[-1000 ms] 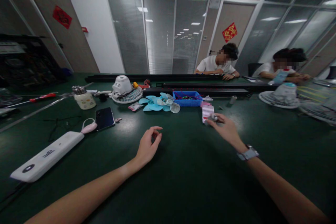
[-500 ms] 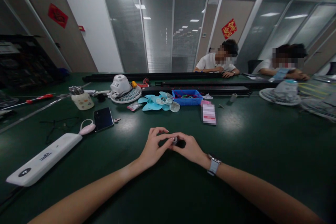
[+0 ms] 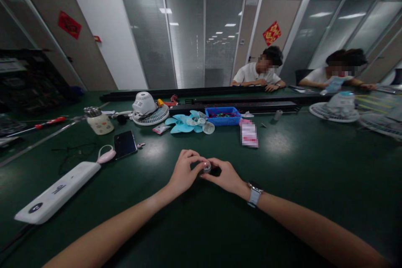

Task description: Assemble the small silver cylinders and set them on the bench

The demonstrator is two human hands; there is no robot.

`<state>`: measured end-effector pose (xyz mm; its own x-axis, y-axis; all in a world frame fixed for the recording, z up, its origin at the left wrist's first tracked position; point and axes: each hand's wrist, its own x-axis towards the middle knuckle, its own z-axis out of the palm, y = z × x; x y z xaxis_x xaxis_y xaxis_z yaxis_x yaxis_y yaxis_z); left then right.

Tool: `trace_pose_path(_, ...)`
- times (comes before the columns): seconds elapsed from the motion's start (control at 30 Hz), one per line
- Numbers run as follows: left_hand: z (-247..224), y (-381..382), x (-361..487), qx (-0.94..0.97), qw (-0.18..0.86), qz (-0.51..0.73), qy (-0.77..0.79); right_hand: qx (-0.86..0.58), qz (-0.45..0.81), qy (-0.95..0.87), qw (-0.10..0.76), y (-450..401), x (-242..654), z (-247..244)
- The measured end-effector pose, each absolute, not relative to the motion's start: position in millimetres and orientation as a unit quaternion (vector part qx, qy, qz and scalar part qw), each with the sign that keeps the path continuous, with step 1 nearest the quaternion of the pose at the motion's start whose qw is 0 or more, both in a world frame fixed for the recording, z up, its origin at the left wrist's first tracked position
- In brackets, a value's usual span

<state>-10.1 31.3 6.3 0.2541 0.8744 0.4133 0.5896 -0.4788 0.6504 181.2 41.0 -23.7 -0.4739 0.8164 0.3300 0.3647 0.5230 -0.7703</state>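
Observation:
A small round silver-grey part (image 3: 207, 169) is pinched between my two hands, above the middle of the green table. My left hand (image 3: 186, 171) holds it from the left, with thumb and fingertips at its upper edge. From the right, the thumb and forefinger of my right hand (image 3: 228, 176) close around it, and a watch with a grey band (image 3: 254, 195) is on that wrist. Fingers cover much of the part, so its exact kind cannot be made out.
Beyond my hands lie light-blue fan blades (image 3: 185, 123), a blue bin of small parts (image 3: 222, 117), a pink packet (image 3: 249, 134) and a white fan (image 3: 146, 106). To the left are a phone (image 3: 125, 144), a white power strip (image 3: 59, 192) and a jar (image 3: 99, 121). Two people (image 3: 258, 74) sit across the table.
The left fingers have shifted slightly, and more of the round part's top shows between my hands. The view has tilted a little. At far right, a person's arms have moved apart.

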Motion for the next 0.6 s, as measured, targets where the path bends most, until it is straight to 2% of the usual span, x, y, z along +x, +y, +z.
trace_pose_path(0.2, -1, 31, -26, 0.717, 0.144, 0.459, 0.505, -0.366, 0.355, -0.784, 0.354, 38, 180, -19)
trace_pose_path(0.4, -35, 27, -36, 0.709, 0.173, 0.368, 0.576, -0.371, 0.337, -0.794, 0.345, 38, 181, -17)
trace_pose_path(0.6, -33, 26, -33, 0.741, 0.157, 0.296, 0.582, -0.38, 0.31, -0.802, 0.34, 36, 181, -18)
